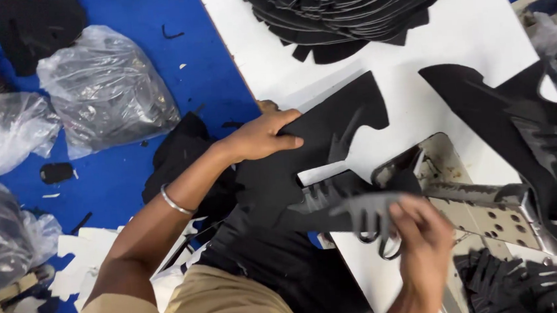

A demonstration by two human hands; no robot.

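Head view: the left hand [261, 137] lies palm down, fingers extended and close together, pressing flat on the upper edge of a large black cut sheet [330, 146] that rests partly on the white table [478, 25] and partly over the person's lap. A thin silver bangle [176, 201] circles the left wrist. The right hand [421, 241] is curled, its fingers closed around a black fringed piece [360, 206] with comb-like teeth, held at the lower edge of the black cut sheet just in front of a metal cutting die [484, 204] with a perforated plate. Dark loops [379, 241] hang below the right hand's fingers; whether they are scissor handles cannot be told. To the right of the die, a second black shaped piece [518, 126] lies on the table, its lower end touching the die's far corner. At the top, a fanned stack of black cut pieces [353, 7] sits on the white table. At lower right, a heap of fringed black offcuts [516, 283] lies beside the die. On the blue floor [138, 22] at left, clear plastic bags [104, 90] of dark material lie near one another.
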